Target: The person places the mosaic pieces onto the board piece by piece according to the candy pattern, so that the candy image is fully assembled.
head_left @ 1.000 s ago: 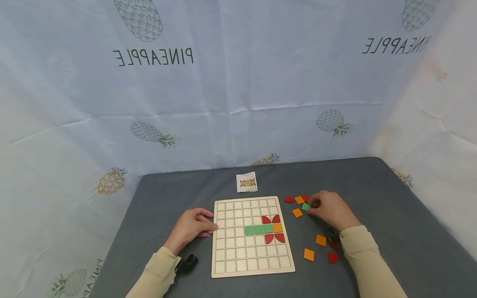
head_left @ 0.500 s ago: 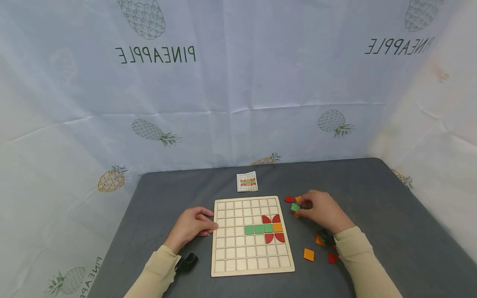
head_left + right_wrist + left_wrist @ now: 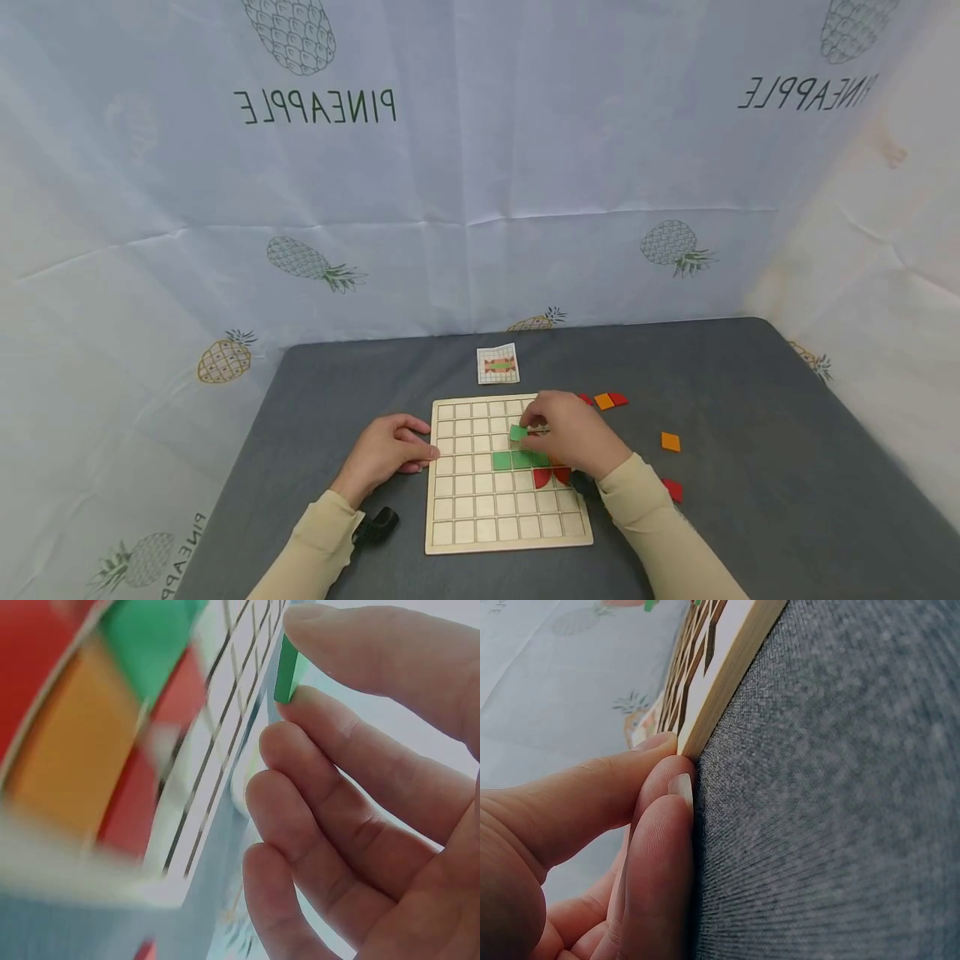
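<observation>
A pale wooden grid board (image 3: pixel 465 510) lies flat on the dark table. My left hand (image 3: pixel 386 457) pinches its left edge, with thumb (image 3: pixel 649 746) on top and index finger against the side. My right hand (image 3: pixel 576 432) is over the board's right half, holding a green square tile (image 3: pixel 518 433) between thumb and index finger. In the right wrist view the held tile (image 3: pixel 286 669) appears edge-on, the other fingers curling loosely below. Inlaid in the board are a row of green tiles (image 3: pixel 501 461) and red quarter-round pieces (image 3: pixel 542 477); an orange tile (image 3: pixel 71 739) is partly hidden.
Behind the board lies a small pattern card (image 3: pixel 498 365). To the right are loose pieces, among them an orange tile (image 3: pixel 604 402), a red piece (image 3: pixel 618 399), another orange tile (image 3: pixel 671 442) and a red piece (image 3: pixel 672 490). A pineapple-print curtain (image 3: pixel 480 167) hangs behind the table.
My right hand has carried the green tile leftward from the loose pieces to over the board. Some loose orange and red pieces near the right forearm have shifted or become covered. The left hand stays put.
</observation>
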The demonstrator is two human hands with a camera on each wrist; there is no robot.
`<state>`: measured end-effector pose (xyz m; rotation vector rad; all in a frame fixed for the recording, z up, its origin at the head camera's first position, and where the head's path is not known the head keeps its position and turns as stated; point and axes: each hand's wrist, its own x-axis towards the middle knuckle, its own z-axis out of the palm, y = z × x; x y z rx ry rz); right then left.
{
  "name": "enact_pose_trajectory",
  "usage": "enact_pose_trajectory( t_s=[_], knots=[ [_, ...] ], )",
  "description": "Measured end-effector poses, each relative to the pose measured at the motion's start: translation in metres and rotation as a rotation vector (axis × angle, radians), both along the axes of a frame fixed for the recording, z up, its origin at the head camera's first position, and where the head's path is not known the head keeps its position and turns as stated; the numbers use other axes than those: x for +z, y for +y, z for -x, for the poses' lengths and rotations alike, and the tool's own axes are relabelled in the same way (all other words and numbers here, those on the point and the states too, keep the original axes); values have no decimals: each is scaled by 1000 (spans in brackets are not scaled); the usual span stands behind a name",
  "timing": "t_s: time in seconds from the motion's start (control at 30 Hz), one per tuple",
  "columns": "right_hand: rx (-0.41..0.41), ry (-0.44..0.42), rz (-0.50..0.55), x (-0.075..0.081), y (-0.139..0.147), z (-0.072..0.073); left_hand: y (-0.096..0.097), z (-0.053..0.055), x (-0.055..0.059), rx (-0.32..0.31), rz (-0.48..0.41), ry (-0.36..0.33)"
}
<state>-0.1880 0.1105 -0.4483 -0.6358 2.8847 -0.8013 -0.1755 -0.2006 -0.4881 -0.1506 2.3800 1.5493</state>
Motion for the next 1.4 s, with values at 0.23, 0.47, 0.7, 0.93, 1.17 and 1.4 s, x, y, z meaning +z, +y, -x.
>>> enact_pose_trajectory(
  t_s=[0.23, 0.47, 0.7, 0.93, 1.17, 1.4],
  knots=[
    [118, 51, -7, -5, -31, -11, 1, 1, -1, 12, 6, -3],
    [150, 92, -60, -10, -40, -13, 2, 1, -2, 18, 13, 3],
    [161, 114, -68, -14, -43, -14, 2, 1, -2, 21, 4, -3],
    [158, 101, -93, -14, -47, -15, 2, 2, -2, 20, 1, -3],
    [159, 91, -98, -15, -49, -15, 2, 2, -2, 19, -3, -2],
    [177, 133, -83, -16, -51, -15, 1, 3, -2, 19, 0, -1]
  ],
)
